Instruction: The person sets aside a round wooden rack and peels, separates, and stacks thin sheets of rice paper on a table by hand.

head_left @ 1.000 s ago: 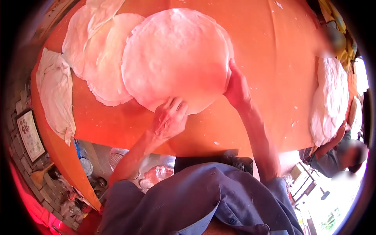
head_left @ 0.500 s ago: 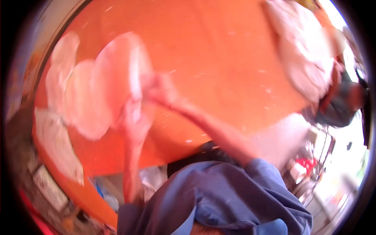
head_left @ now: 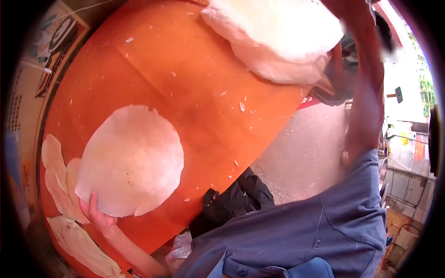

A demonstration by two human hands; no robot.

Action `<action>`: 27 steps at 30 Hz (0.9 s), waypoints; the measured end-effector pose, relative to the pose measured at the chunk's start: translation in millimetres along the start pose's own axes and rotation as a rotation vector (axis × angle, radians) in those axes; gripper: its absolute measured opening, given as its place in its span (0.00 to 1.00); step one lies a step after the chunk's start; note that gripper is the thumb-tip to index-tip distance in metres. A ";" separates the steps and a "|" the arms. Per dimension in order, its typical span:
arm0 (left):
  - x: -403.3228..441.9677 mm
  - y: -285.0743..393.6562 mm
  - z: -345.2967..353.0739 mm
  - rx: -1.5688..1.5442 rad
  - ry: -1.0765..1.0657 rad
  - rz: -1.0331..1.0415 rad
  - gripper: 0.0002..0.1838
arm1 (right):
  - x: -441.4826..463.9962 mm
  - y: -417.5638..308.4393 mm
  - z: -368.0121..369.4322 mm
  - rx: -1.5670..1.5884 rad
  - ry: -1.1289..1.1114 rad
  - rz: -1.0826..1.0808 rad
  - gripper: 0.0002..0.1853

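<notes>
A round, thin pale sheet (head_left: 134,162) lies on the orange table (head_left: 185,111) at the left. My left hand (head_left: 98,217) is at its lower left edge, with fingers partly under the sheet and the thumb on top. My right arm stretches up at the right toward the top edge of the view, past a thick pile of pale sheets (head_left: 278,37); the right hand itself is out of sight. More thin pale sheets (head_left: 58,178) lie at the table's left edge, partly behind the round one.
A folded pale cloth or sheet (head_left: 83,248) lies at the lower left table edge. Another person (head_left: 340,76) is beyond the pile at the right. Black fabric (head_left: 243,194) hangs by the near edge. Small pale scraps dot the table.
The view has swung right. The sheet that both hands held folded up now lies flat with only my left hand at it. My right hand has left it and gone up right, out of view.
</notes>
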State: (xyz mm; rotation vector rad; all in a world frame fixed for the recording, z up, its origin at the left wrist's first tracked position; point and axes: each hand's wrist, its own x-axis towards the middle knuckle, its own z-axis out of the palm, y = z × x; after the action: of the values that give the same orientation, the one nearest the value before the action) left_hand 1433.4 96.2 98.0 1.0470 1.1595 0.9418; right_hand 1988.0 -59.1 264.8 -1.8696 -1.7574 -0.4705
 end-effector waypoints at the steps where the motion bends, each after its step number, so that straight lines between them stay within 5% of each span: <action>1: -6.9 11.3 35.2 -0.001 -0.016 0.012 0.28 | -1.4 -0.8 -13.1 -0.250 0.044 -0.112 0.16; 3: -20.7 33.9 110.4 0.063 -0.043 0.103 0.26 | -20.4 -6.3 4.7 -0.810 -0.174 0.006 0.16; 7: 11.2 55.4 186.2 0.251 -0.329 0.167 0.24 | -127.7 57.0 105.3 -0.613 -0.479 0.099 0.26; 9: 4.1 76.5 258.9 0.283 -0.439 0.364 0.22 | -188.2 56.3 149.3 -0.448 -0.664 0.197 0.33; 12: 4.6 107.9 356.3 0.223 -0.538 0.484 0.19 | -241.1 -6.4 184.2 -0.118 -0.476 0.301 0.42; 14: 22.3 124.9 407.4 -0.045 -0.688 0.416 0.17 | -276.3 -37.7 206.3 -0.024 -0.477 0.348 0.41; 15: 24.4 130.6 431.0 -0.199 -0.742 0.381 0.15 | -279.6 -48.9 206.6 0.261 -0.499 0.470 0.36; 18: 45.7 118.7 482.6 -0.368 -0.938 0.547 0.15 | -285.8 -79.3 193.6 0.109 -0.436 0.497 0.36; 19: 96.0 106.0 487.1 -0.136 -0.686 0.340 0.15 | -289.6 -81.0 196.3 0.127 -0.395 0.513 0.36; 20: 122.4 77.0 497.3 -0.109 -0.603 0.248 0.04 | -292.0 -82.2 198.5 0.149 -0.359 0.528 0.37; 21: 149.1 46.2 491.6 -0.158 -0.837 0.150 0.03 | -292.8 -83.1 199.7 0.159 -0.363 0.522 0.37; 22: 117.8 26.2 485.8 -0.163 -0.827 0.061 0.02 | -293.4 -82.1 200.8 0.163 -0.351 0.527 0.37; 25: 85.5 -40.6 411.4 0.023 -0.730 0.063 0.20 | -289.7 -79.8 197.1 0.187 -0.374 0.510 0.37; 27: 68.8 -81.5 338.1 0.161 -0.623 0.050 0.20 | -287.2 -83.9 199.4 0.108 -0.404 0.522 0.35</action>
State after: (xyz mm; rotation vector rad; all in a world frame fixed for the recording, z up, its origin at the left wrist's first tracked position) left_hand 1781.4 92.1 30.3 1.3793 0.6945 0.5000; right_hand 1857.5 -171.7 -50.7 -2.3464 -1.3923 0.2083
